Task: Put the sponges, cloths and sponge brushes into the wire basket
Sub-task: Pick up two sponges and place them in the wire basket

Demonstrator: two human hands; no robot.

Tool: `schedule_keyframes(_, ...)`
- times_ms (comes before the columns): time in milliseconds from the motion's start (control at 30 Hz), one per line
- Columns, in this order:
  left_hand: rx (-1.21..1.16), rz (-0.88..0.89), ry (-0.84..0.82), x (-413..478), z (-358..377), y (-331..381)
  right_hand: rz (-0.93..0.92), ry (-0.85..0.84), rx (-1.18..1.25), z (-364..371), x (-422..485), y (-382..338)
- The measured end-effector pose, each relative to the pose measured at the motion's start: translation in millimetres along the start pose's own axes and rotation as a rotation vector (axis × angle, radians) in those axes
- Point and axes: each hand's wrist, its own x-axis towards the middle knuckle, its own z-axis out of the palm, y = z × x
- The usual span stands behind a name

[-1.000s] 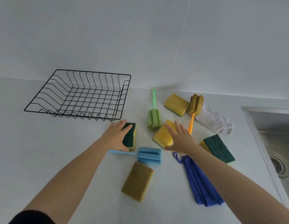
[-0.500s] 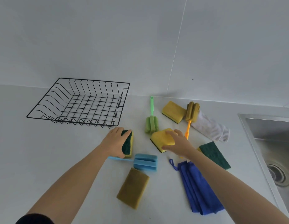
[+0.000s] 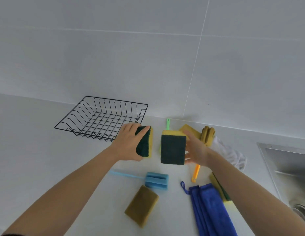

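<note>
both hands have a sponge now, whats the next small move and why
Probably carry both left and over the wire basket and let go. The left hand grips a green-and-yellow sponge just beside the basket's near right corner; the right hand holds a second sponge lifted off the counter. The basket is empty.

basket (image 3: 104, 116): black wire, upright on tabletop (image 3: 37, 159)
held sponges (image 3: 173, 149): two, yellow with green scourer, raised
flat sponges (image 3: 141, 206): yellow, on tabletop
brushes (image 3: 156, 181): blue, green, orange, lying flat
cloths (image 3: 211, 210): blue, white
</note>
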Motion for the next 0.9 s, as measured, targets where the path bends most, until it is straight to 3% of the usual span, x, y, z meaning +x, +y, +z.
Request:
schedule_keyframes(400,0.082,0.024,0.159,-5.6,-31.5,-47.6,0.081,-0.143,-0.026,62.7,26.8,-48.6)
schedule_keyframes(600,0.039,0.004,0.131,-4.6,-27.7,-119.7,-0.027,-0.134,0.111,107.9,59.1,-71.5)
schedule_keyframes(900,-0.063,0.021,0.022,9.2,2.1,-258.0,-0.196,-0.012,0.033,209.3,143.8,-97.0)
